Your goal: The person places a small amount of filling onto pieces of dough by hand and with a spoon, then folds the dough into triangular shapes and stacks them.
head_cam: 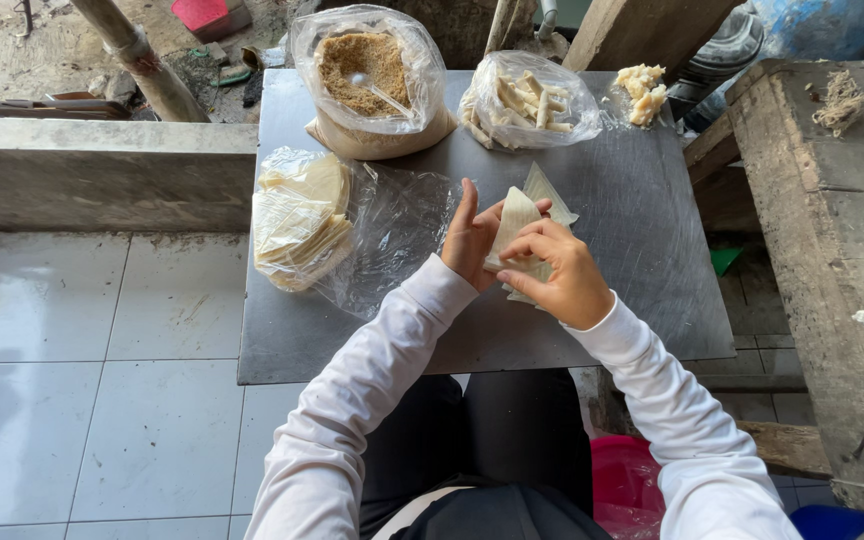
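My left hand (469,240) and my right hand (562,275) hold a thin pale wrapper sheet (520,225) between them above the grey metal table (352,340). The sheet is folded into a pointed, cone-like shape, with my right fingers curled over its front and my left palm against its side. A plastic bag holding a stack of the same pale wrappers (300,220) lies to the left of my hands.
At the table's far edge stand an open bag of brown crumbs with a spoon (367,75), a bag of pale sticks (524,100) and a small pile of yellowish pieces (640,92). A worn wooden bench (822,220) is on the right, white floor tiles (92,400) on the left.
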